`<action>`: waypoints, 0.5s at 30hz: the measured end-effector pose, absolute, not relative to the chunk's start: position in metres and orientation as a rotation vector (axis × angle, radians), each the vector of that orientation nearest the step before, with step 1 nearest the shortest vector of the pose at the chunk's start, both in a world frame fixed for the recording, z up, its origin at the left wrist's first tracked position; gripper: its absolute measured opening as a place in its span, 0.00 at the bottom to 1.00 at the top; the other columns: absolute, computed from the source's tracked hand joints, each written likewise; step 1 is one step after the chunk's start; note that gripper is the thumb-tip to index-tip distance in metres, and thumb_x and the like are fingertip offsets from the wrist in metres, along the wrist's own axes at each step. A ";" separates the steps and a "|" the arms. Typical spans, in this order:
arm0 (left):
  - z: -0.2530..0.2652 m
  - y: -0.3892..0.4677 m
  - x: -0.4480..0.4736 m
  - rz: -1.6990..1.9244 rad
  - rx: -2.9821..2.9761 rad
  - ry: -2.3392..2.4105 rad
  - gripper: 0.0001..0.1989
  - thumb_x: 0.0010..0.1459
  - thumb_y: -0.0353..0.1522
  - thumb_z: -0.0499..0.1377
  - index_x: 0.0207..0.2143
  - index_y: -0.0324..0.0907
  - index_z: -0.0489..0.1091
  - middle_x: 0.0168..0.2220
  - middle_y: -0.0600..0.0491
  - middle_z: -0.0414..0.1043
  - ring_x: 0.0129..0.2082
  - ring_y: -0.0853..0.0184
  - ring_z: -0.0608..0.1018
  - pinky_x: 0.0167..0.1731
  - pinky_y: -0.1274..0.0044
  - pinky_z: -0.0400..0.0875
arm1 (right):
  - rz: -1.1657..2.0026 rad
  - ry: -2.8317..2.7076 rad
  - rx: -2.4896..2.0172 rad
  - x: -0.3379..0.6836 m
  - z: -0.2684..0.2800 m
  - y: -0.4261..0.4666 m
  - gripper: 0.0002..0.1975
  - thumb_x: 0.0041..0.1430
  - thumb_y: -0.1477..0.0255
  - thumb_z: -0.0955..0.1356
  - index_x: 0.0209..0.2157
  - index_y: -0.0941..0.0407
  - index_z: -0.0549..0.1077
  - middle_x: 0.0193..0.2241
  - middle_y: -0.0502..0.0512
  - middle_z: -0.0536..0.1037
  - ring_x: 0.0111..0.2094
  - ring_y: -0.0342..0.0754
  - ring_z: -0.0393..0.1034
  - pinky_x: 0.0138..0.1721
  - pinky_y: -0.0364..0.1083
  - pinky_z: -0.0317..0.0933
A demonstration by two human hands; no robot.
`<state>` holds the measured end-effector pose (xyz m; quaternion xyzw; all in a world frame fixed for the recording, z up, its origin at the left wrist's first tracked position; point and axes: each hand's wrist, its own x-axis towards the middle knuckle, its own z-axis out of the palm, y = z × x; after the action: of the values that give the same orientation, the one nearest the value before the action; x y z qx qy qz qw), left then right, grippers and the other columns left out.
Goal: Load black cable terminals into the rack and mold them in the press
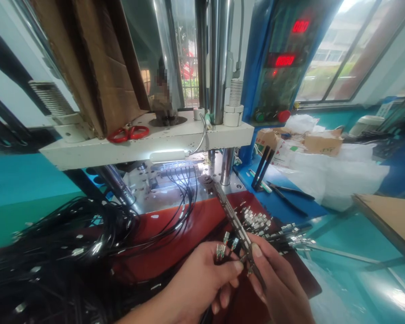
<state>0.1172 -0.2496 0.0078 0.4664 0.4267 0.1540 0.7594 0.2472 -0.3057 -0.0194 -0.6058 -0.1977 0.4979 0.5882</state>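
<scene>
Scissors (pixel 128 133), red hdls, at foot of brown cardboard (pixel 104 58). Ctrl panel (pixel 280 85) w/ lit red digits, red btn (pixel 284 116) below. Pliers (pixel 293 191), hdls apart, on blue tabletop (pixel 310 212) nr black forked pc (pixel 260 167). Behind, to R: boxes (pixel 324 143) w/ white bags (pixel 351 175). Window (pixel 337 54) in bkgd, upper R. Brown board (pixel 391 220), far R.

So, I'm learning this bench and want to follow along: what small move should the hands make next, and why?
Probably the left hand should bring one of its metal connectors to the long bar while the right hand steadies it: the left holds several connectors close beside the bar, and the right grips its near end.
</scene>
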 end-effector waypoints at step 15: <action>0.001 -0.251 0.119 0.373 1.042 0.945 0.08 0.55 0.35 0.57 0.29 0.40 0.64 0.22 0.58 0.64 0.14 0.79 0.61 0.11 0.84 0.49 | 1.125 -0.557 -1.408 0.244 -0.029 -0.308 0.24 0.51 0.52 0.69 0.47 0.49 0.74 0.36 0.52 0.74 0.23 0.40 0.63 0.22 0.36 0.62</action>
<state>0.1188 -0.2505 0.0012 0.4763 0.4320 0.1704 0.7466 0.2439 -0.3078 -0.0294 -0.6043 -0.2391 0.4826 0.5872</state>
